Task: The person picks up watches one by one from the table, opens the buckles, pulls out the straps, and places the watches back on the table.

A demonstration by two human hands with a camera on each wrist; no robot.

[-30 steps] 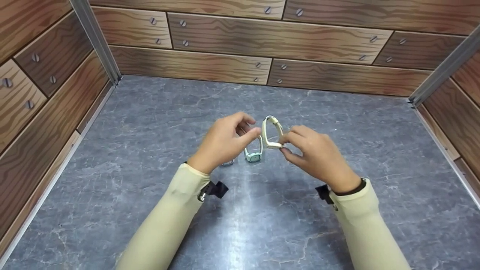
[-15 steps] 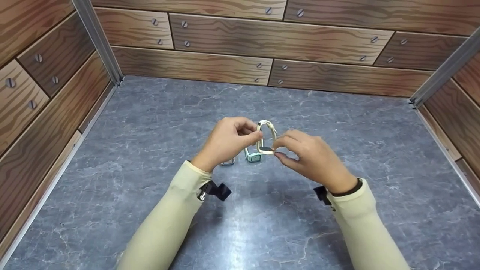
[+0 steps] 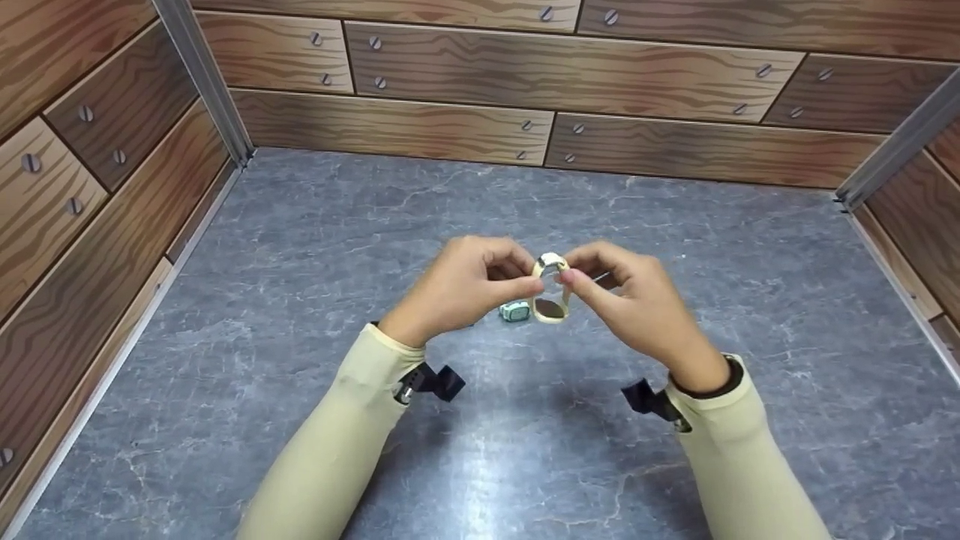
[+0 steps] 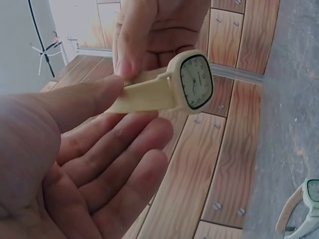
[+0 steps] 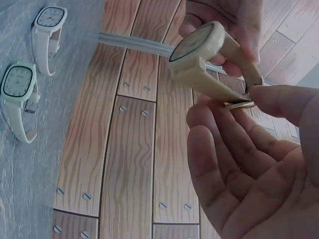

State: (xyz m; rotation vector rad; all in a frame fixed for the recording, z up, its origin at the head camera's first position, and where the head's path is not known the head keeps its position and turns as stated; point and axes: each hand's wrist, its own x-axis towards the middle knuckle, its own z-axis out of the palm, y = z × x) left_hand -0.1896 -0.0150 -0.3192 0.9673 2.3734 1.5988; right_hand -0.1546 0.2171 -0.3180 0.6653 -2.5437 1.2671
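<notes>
A cream wristwatch (image 3: 550,310) with a squarish case is held up off the table, its strap fastened in a loop. My left hand (image 3: 480,281) pinches one side of the strap between thumb and fingers. On the opposite side my right hand (image 3: 637,304) pinches the strap near the buckle, as the right wrist view shows. The numbered dial (image 4: 197,82) faces away from the head camera, which sees the dark case back. Behind the hands, a mint green watch (image 3: 515,312) lies on the table, partly covered by the left hand.
In the right wrist view a white watch (image 5: 43,50) lies on the table beside the mint green one. The grey marbled table (image 3: 337,217) is bounded by wood-patterned walls (image 3: 450,67) with metal corner posts (image 3: 206,79).
The right hand has shifted from the watch case up to the strap. The left hand, earlier beside the watch, now pinches its strap. The watch has turned and moved slightly right since half a second ago.
</notes>
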